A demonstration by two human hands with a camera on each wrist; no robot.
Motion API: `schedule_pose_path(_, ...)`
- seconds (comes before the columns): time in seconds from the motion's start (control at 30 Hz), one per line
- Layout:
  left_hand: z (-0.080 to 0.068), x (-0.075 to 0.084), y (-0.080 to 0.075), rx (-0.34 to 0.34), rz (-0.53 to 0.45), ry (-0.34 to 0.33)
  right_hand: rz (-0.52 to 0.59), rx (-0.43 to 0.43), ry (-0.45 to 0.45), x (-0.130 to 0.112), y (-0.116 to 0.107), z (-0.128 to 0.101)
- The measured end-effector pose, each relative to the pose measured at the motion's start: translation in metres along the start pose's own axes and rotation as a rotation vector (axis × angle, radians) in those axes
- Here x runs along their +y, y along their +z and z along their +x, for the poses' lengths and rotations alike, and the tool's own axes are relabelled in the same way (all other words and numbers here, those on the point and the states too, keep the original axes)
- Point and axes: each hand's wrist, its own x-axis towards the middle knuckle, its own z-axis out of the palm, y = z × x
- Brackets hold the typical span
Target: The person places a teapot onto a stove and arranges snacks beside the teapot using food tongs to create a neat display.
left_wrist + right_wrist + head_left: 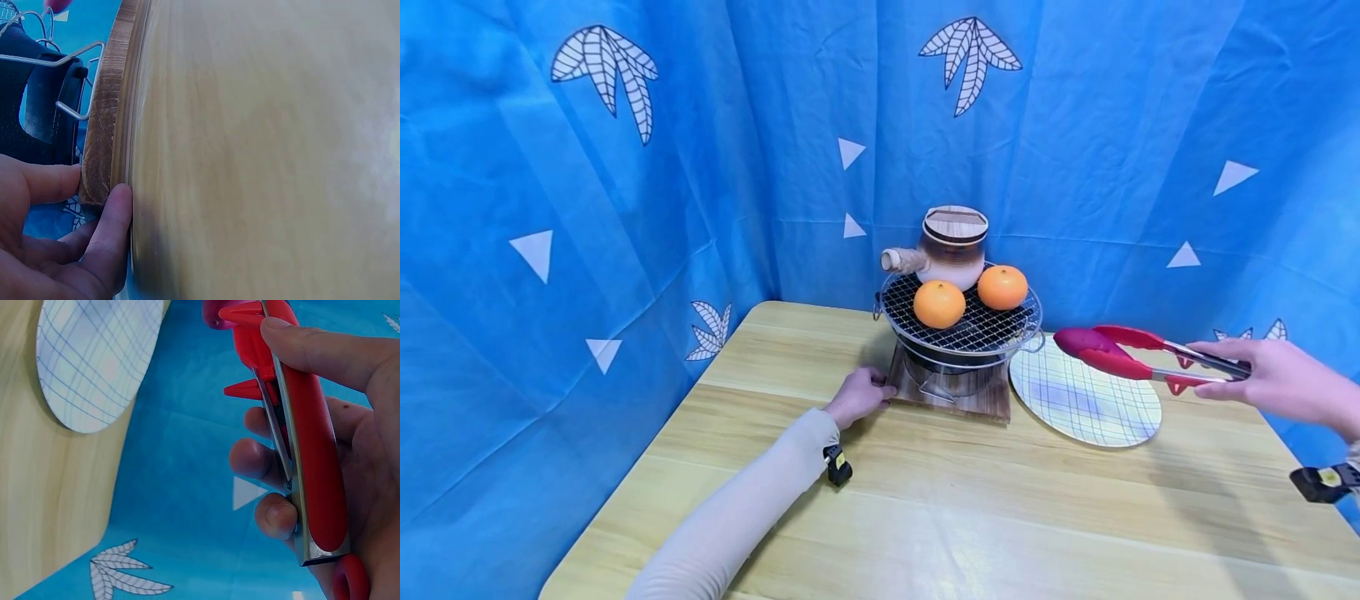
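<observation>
Reaching out: right hand stretched forward at the table's right side, fingers and thumb wrapped round the handles of the red tongs, whose tips lie close together above the checked plate.
Left hand: arm laid across the wooden table, fingers relaxed, fingertips touching the left edge of the wooden board; nothing gripped.
Stove: small grill standing on that board, two oranges on the mesh, a clay teapot behind them.
Edges: plate just beside the board on its right; the table's right edge near the right hand; open tabletop in front of the board, toward the person; blue curtain close behind and at the sides.
Left wrist view: thumb and a finger pressed against the board's corner, wire legs of the grill above it, which the head view cannot show.
Right wrist view: thumb on top of the red handle, fingers curled beneath, plate off the tips.
</observation>
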Motion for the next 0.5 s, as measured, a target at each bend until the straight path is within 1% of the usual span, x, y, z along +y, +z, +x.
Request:
schedule_pose_path(0.27, -0.002, 0.002, 0.000, 0.006, 0.016, 0.005, -0.032, 0.058, -0.006, -0.004, -0.012, -0.007)
schedule_pose_path(0.5, -0.003, 0.002, 0.000, 0.007, 0.022, 0.009, -0.087, 0.106, -0.022, -0.015, -0.024, -0.012)
